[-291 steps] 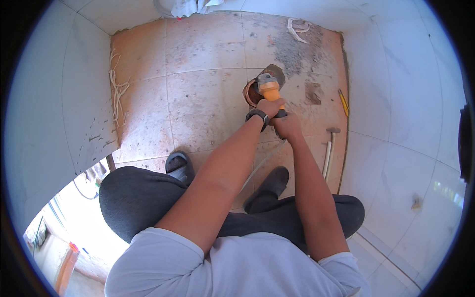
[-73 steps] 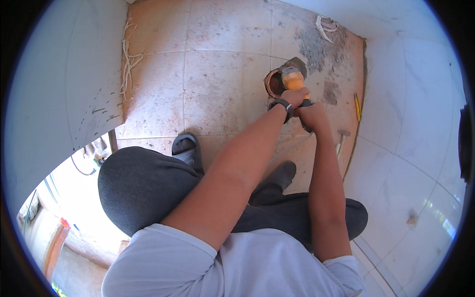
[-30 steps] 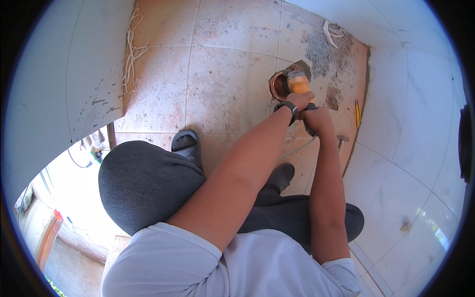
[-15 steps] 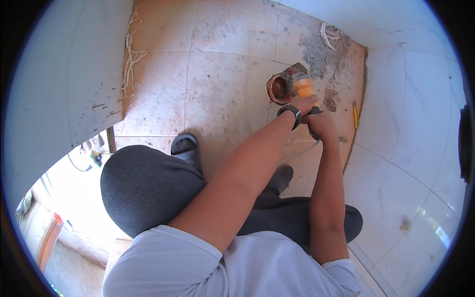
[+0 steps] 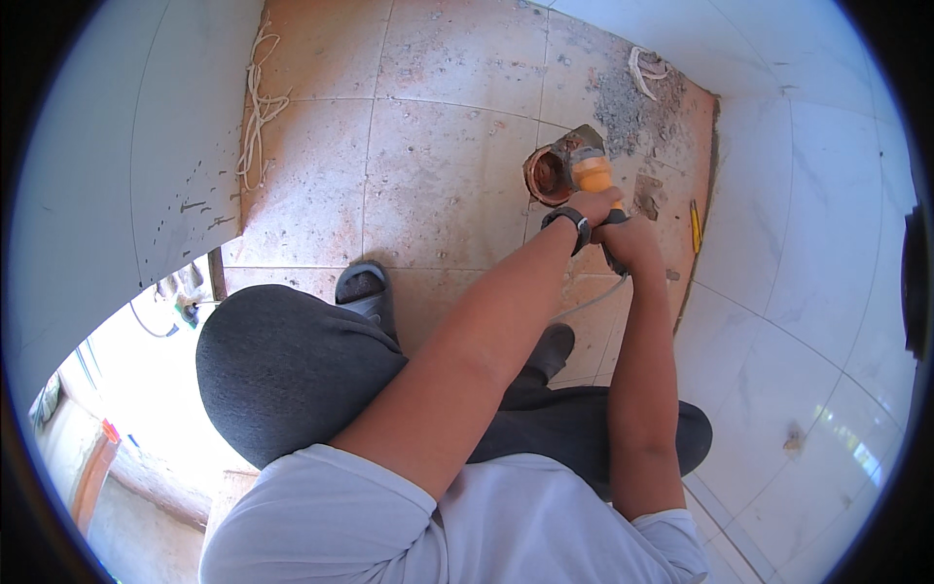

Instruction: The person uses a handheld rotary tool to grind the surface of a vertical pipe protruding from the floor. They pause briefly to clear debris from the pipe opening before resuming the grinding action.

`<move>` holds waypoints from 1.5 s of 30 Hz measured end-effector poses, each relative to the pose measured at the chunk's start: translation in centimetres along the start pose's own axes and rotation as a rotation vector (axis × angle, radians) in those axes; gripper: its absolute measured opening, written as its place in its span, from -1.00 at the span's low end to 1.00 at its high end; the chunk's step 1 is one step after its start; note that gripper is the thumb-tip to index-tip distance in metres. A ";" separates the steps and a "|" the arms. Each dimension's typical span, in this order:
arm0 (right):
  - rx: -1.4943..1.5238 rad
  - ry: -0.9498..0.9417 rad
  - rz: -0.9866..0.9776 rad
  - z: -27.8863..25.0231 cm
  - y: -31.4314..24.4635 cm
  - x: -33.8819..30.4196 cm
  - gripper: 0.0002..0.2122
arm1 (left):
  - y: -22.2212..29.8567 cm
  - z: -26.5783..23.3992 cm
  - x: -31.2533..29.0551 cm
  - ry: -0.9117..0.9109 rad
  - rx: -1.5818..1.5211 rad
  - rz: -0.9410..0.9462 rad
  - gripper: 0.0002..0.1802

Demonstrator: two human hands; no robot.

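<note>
grinder (image 5: 591, 175): 1 | floor hole (image 5: 547, 173): 1 | cord bundles (image 5: 255, 107): 2 | pencil (image 5: 695, 226): 1

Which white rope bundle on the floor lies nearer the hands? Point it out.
The small rope bundle at the far right, beside the grey rubble, just beyond the orange power tool. The long rope lies far left by the wall.

White cord (image 5: 255, 107) by the wall; yellow pencil (image 5: 695, 226); rubble (image 5: 623, 102).

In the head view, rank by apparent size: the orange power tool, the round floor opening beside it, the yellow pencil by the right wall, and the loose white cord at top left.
1. white cord, longest.
2. orange power tool.
3. round floor opening, close to the tool; unsure.
4. yellow pencil, smallest.
</note>
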State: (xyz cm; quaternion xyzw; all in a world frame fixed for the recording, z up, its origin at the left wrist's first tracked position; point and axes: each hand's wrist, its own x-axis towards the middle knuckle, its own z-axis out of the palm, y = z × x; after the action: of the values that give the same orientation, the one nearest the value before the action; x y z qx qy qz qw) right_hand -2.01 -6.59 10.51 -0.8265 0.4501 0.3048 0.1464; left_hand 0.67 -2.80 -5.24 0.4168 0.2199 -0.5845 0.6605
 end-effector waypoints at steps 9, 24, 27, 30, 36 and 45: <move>-0.038 -0.036 -0.017 0.3 -0.8 0.5 -0.54 | 0.8 -0.8 -0.7 -0.019 -0.054 -0.036 -0.53; -0.020 -0.059 -0.015 1.3 -0.6 1.9 -0.48 | 1.2 -1.7 -0.7 -0.036 -0.072 -0.059 -0.55; -0.018 -0.055 -0.032 1.6 -0.7 2.0 -0.48 | 1.3 -1.8 -1.0 -0.014 -0.097 -0.077 -0.56; 0.001 -0.079 -0.011 1.8 -0.8 2.1 -0.48 | 1.0 -1.9 -0.8 -0.018 -0.158 -0.057 -0.57; -0.012 -0.060 -0.018 1.9 -1.1 1.5 -0.49 | 0.9 -2.2 -0.4 -0.021 -0.156 -0.076 -0.58; 0.108 0.034 0.001 -2.5 0.6 -1.7 -0.57 | 2.8 2.4 -3.5 -0.104 -0.072 0.037 -0.47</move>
State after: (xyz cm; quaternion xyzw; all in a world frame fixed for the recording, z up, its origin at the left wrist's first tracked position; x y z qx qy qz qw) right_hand -2.23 -7.11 13.53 -0.8223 0.4686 0.2661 0.1829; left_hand 2.10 -2.79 -0.34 0.3658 0.1986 -0.5845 0.6965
